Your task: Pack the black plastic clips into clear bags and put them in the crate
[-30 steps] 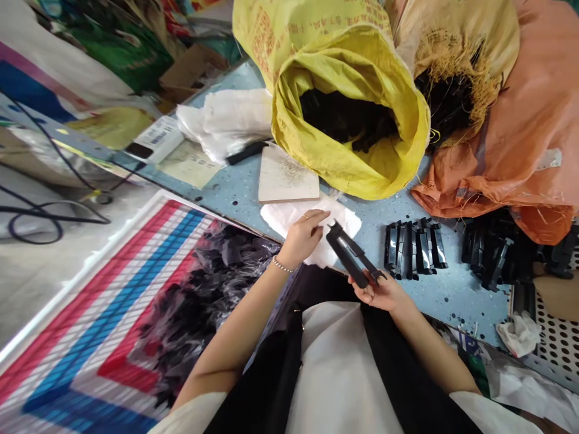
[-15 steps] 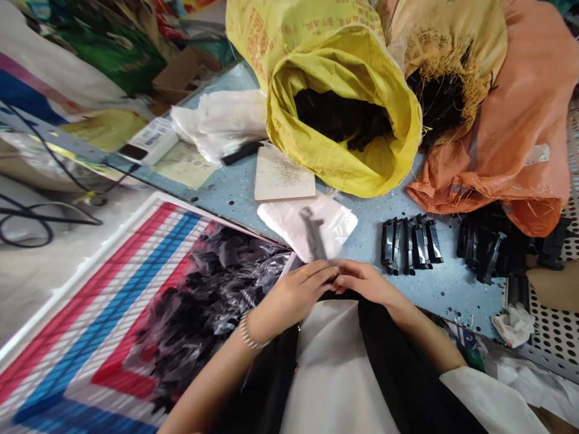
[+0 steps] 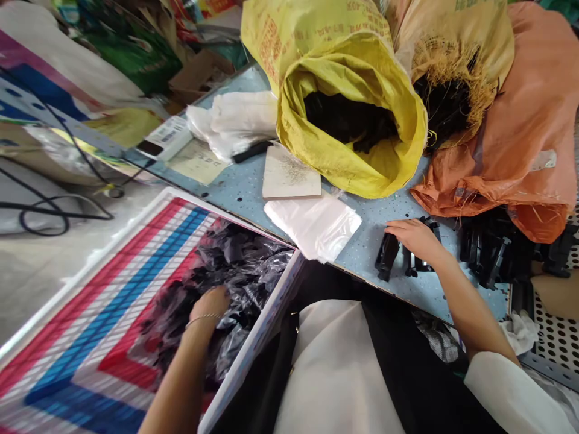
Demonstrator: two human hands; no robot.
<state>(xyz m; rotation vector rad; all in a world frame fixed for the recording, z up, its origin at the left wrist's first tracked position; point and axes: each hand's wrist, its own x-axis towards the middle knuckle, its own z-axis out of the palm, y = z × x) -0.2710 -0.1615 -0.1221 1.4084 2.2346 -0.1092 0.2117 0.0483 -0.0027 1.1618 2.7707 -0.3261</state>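
Observation:
My right hand (image 3: 418, 240) is over a short row of black plastic parts (image 3: 423, 265) on the blue table. Its fingers close on the upper end of a black plastic part (image 3: 386, 258) at the row's left end; the thumb is hidden. My left hand (image 3: 210, 304), with a bracelet at the wrist, reaches down into the striped bin (image 3: 113, 289). Under and around it lie many black parts in clear plastic bags (image 3: 244, 259). The left fingers do not show. A stack of clear plastic bags (image 3: 314, 226) lies at the table's near edge, between my hands.
A yellow sack (image 3: 353, 175) gapes open at the back, with dark parts inside. A tan sack (image 3: 452, 36) and an orange sack (image 3: 534, 108) stand to its right. More black parts (image 3: 486, 253) lie below them. A pale square board (image 3: 292, 175) touches the bags.
My hands were together in front of me, holding a dark part. They have separated: the left went down into the bin, the right out to the row. The dark part is out of sight.

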